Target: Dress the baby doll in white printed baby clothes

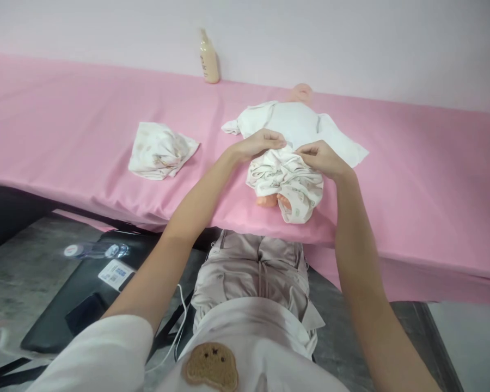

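A baby doll lies on its back, its head [301, 93] toward the wall, in a white long-sleeved top [296, 121]. White printed baby pants [288, 171] are bunched around its legs. One foot [267, 201] pokes out below the cloth, and the other shows inside a leg opening. My left hand [265, 142] is closed, pinching the upper edge of the pants on the left. On the right side of the same edge, my right hand [322, 158] pinches the fabric between thumb and fingers. The doll's waist is hidden behind the gathered cloth.
A pink cloth [424, 179] covers the table. To the left lies a crumpled white printed cloth [159, 149]. A pump bottle [209, 59] stands against the wall. Below, a black chair [61, 310] holds a plastic bottle [93, 250] and a dark phone-like object [86, 313].
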The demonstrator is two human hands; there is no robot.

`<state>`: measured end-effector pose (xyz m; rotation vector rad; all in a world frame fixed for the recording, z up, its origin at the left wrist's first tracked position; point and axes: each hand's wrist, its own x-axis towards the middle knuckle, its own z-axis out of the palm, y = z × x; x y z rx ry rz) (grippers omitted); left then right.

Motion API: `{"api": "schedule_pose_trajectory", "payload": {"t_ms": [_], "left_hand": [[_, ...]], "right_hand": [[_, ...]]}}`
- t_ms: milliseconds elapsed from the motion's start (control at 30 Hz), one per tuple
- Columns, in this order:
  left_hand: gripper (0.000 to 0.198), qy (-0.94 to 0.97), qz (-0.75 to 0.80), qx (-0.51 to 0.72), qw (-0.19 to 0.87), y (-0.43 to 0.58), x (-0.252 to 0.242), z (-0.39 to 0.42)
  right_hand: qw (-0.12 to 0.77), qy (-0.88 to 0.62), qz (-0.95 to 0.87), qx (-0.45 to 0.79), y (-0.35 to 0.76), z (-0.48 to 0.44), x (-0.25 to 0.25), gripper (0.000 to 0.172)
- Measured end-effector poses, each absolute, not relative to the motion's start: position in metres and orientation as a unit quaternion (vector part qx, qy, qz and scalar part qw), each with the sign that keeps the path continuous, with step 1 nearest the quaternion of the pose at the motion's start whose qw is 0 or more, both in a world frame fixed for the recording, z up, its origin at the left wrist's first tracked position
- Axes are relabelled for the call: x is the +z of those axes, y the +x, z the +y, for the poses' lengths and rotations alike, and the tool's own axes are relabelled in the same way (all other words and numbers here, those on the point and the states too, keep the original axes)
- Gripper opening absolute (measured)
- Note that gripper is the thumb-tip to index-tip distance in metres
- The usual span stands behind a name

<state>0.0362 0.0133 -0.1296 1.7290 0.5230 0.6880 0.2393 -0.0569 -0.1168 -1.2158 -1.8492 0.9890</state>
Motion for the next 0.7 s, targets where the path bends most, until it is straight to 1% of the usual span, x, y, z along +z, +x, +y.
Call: {"api": "schedule_pose_trajectory", "payload": {"t_ms": [67, 167, 233, 300, 367, 433, 500, 567, 633, 700], "left_hand": [[0.022, 0.729, 0.234, 0.291, 0.573, 0.037, -0.131, 0.014], [0.022, 0.714, 0.244, 0.256, 0.604, 0.032, -0.133, 0.019], [0.024, 0.699, 0.251, 0.211, 0.635, 0.023, -0.136, 0.025], [0.026, 0.692, 0.273, 0.165, 0.648, 0.011, -0.140, 0.033], [0.025, 0.687, 0.309, 0.146, 0.642, -0.001, -0.147, 0.041], [0.021, 0.668, 0.341, 0.174, 0.638, -0.010, -0.154, 0.049], [0.019, 0.645, 0.343, 0.230, 0.643, -0.015, -0.160, 0.055], [0.019, 0.638, 0.327, 0.286, 0.636, -0.014, -0.161, 0.058], [0.020, 0.660, 0.322, 0.320, 0.599, -0.010, -0.161, 0.059], [0.025, 0.698, 0.341, 0.335, 0.533, -0.003, -0.160, 0.058]], "right_hand": [[0.374, -0.470, -0.694, 0.397, 0.242, -0.054, -0.119, 0.039], [0.461, -0.492, -0.629, 0.387, 0.246, -0.046, -0.125, 0.035], [0.499, -0.515, -0.589, 0.372, 0.251, -0.040, -0.129, 0.034], [0.511, -0.539, -0.562, 0.364, 0.258, -0.036, -0.134, 0.039], [0.511, -0.552, -0.543, 0.373, 0.267, -0.032, -0.140, 0.044], [0.502, -0.548, -0.532, 0.405, 0.276, -0.030, -0.147, 0.045], [0.486, -0.538, -0.526, 0.445, 0.283, -0.027, -0.154, 0.041], [0.476, -0.540, -0.521, 0.459, 0.284, -0.025, -0.158, 0.036], [0.492, -0.559, -0.520, 0.419, 0.281, -0.023, -0.161, 0.032], [0.517, -0.581, -0.523, 0.349, 0.276, -0.019, -0.162, 0.032]]}}
